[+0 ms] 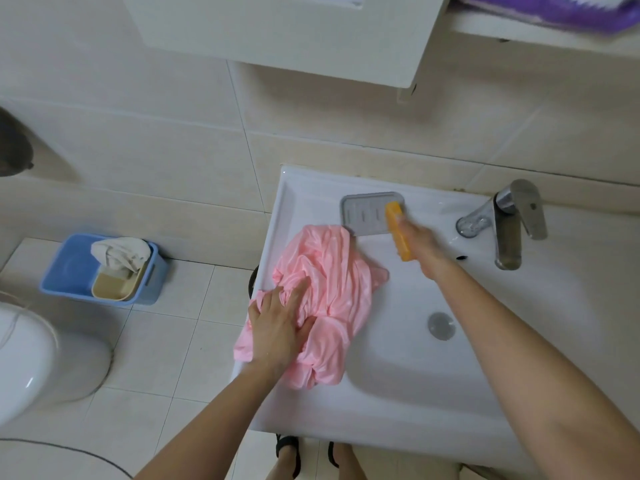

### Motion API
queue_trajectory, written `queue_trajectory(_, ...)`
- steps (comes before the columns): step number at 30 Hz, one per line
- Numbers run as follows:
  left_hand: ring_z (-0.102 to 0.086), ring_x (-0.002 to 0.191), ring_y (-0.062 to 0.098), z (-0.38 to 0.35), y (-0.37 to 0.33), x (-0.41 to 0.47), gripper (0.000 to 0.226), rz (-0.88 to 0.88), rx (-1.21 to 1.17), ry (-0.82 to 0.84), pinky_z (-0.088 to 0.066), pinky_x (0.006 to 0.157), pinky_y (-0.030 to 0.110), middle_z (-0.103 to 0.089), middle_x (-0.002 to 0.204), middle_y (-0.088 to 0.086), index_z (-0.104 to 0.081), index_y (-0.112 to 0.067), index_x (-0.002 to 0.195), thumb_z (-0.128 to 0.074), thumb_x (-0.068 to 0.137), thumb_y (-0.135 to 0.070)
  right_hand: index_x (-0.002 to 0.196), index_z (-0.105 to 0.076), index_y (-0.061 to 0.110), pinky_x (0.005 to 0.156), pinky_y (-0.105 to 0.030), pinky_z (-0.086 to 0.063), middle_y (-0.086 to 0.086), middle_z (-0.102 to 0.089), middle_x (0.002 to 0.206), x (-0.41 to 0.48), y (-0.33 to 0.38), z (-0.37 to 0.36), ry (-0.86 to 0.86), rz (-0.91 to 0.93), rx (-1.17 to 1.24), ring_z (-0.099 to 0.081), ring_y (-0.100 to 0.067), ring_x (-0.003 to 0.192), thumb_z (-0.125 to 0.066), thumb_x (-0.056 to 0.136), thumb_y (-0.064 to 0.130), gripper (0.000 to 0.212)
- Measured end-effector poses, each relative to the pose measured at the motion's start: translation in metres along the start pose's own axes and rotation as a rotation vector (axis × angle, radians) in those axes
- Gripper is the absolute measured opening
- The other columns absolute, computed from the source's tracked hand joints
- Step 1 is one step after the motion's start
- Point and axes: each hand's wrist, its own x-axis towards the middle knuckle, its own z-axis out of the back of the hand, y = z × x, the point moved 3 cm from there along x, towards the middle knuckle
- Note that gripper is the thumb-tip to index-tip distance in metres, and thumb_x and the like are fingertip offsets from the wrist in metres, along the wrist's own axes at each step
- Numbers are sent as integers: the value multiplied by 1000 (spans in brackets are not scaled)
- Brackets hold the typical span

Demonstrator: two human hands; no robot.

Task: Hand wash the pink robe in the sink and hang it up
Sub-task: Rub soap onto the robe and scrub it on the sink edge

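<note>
Over the left rim of the sink [398, 382], the robe [325, 289] lies bunched, partly in the basin. The left hand [277, 327] presses on it with fingers nearly straight, likely to pin it for soaping. Meanwhile the right hand [420, 242] grips the soap [398, 233], whose far end is at the dish [363, 213]; blur hides whether they touch. Washing looks barely begun, with hanging not yet done.

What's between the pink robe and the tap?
In the head view, the right hand gripping a yellow soap bar, over the bare white sink.
</note>
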Motion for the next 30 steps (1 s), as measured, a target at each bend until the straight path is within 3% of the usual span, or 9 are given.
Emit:
queue_trajectory(5, -61, 91, 37, 0, -1, 0, 60, -8, -9, -5, -46, 80, 52, -64, 102, 12, -43, -32, 130, -39, 77, -58, 110, -58, 26, 54, -23, -46, 2, -57, 95, 9, -23, 45, -48, -15, 40, -55, -16, 82, -56, 84, 62, 45)
queue_trajectory(11, -61, 93, 37, -1, 1, -2, 58, 12, -19, 5, -46, 81, 53, -64, 102, 13, -42, -31, 130, -39, 78, -58, 114, -57, 26, 60, -25, -45, 0, -55, 100, 5, -33, 21, -66, 7, 187, -56, -13, 75, -54, 85, 62, 47)
queue_trajectory(14, -60, 95, 38, -1, -1, -2, 61, 3, -14, 17, -44, 84, 54, -64, 104, 14, -43, -29, 130, -40, 75, -57, 131, -53, 20, 81, -29, -43, 1, -52, 114, 4, -29, 28, -201, -6, 247, -53, -16, 105, -50, 90, 55, 54)
queue_trajectory(17, -41, 126, 43, 9, -11, 2, 72, 102, -93, -2, -25, 102, 59, -47, 135, 21, -49, -23, 131, -35, 71, -60, 137, -49, 20, 92, -28, -40, 1, -53, 127, -10, -22, 39, -234, 71, 190, -49, -17, 120, -48, 95, 46, 49)
queue_trajectory(20, -2, 145, 37, 21, -33, 4, 93, 100, -94, -103, 12, 109, 57, -10, 157, 19, -40, -9, 141, -32, 75, -73, 137, -49, 27, 89, -19, -36, 7, -55, 124, -40, -17, 29, -195, 226, 73, -50, -9, 115, -47, 96, 45, 45)
queue_trajectory(22, -6, 144, 38, 8, -41, 1, 108, -1, 2, -18, 7, 108, 65, -13, 156, 22, -28, -4, 147, -33, 70, -79, 139, -47, 27, 87, -13, -36, 2, -57, 121, -71, -24, 2, -170, 401, -63, -52, -12, 111, -48, 97, 40, 44)
queue_trajectory(24, -14, 142, 40, -8, -36, -3, 106, 12, 46, 53, -9, 107, 70, -19, 154, 22, -27, -3, 146, -38, 68, -75, 143, -38, 33, 86, -23, -40, -3, -52, 110, -111, -39, -38, -80, 662, -234, -53, -23, 103, -45, 96, 44, 49)
queue_trajectory(27, -10, 145, 32, -12, -22, -11, 76, 151, -132, -32, -16, 112, 57, -13, 157, 16, -21, -3, 148, -35, 87, -47, 143, -34, 37, 88, -30, -38, -3, -44, 110, -157, -67, -102, 33, 961, -573, -45, -21, 100, -36, 97, 49, 48)
queue_trajectory(30, -15, 144, 32, -14, -11, -14, 73, 199, -107, -72, -9, 117, 46, -20, 154, 18, -28, 2, 145, -42, 85, -37, 145, -28, 40, 94, -38, -32, -5, -43, 113, -139, -65, -134, 11, 958, -742, -44, -25, 103, -37, 96, 47, 50)
